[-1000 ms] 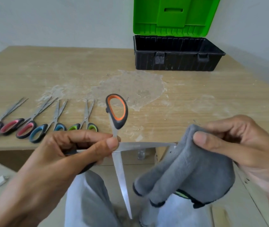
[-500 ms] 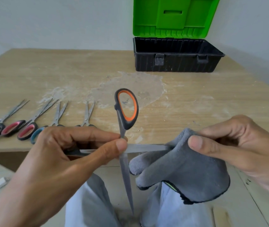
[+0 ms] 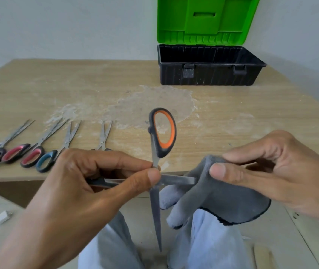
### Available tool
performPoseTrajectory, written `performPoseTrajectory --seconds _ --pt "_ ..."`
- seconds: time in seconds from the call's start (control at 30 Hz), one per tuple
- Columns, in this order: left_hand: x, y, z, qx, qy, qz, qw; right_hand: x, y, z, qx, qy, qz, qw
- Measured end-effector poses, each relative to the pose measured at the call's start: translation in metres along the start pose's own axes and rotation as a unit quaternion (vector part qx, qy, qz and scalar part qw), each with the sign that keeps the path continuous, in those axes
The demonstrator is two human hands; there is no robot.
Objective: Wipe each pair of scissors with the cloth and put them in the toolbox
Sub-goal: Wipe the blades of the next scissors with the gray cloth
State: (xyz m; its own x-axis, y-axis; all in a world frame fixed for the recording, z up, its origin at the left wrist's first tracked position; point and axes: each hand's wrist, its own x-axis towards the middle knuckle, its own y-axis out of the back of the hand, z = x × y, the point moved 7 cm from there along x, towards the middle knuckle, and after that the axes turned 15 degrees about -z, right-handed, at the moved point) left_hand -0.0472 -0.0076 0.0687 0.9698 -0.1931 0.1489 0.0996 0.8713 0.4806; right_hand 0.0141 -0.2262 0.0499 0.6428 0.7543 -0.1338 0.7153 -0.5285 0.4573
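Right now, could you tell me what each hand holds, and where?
Left hand pinches the orange-handled scissors at the pivot; right hand pinches the grey cloth over one blade.

The person wears loose, pale grey-blue trousers (image 3: 213,245).

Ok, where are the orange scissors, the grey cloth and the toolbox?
orange scissors (image 3: 171,133): head view, orange handle loop.
grey cloth (image 3: 222,195): head view, middle of the fabric.
toolbox (image 3: 209,74): head view, black front wall.
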Motion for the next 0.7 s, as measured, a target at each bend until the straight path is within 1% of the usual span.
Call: performPoseTrajectory --seconds 0.1,0.3,0.37,0.43,0.57,0.7 --pt "0.005 -0.013 0.000 -0.068 0.030 -0.023 0.997 0.010 -0.016 -0.006 -0.018 0.008 -0.021 1.000" --pt "0.003 -0.007 -0.009 -0.120 0.052 0.002 0.991 0.012 -0.010 -0.009 -0.001 0.025 0.013 1.000" --pt "0.002 -0.009 -0.014 -0.136 0.070 -0.005 0.988 0.010 -0.012 -0.012 0.020 0.026 0.015 0.999" --pt "0.002 -0.014 -0.019 -0.156 0.082 -0.014 0.984 0.011 -0.016 -0.014 0.015 0.023 0.027 0.999" --pt "0.004 -0.020 -0.021 -0.159 0.076 -0.028 0.984 0.017 -0.023 -0.015 -0.021 0.030 0.045 0.998" --pt "0.001 -0.020 -0.020 -0.134 0.072 -0.050 0.987 0.020 -0.025 -0.015 0.017 0.023 0.007 1.000"
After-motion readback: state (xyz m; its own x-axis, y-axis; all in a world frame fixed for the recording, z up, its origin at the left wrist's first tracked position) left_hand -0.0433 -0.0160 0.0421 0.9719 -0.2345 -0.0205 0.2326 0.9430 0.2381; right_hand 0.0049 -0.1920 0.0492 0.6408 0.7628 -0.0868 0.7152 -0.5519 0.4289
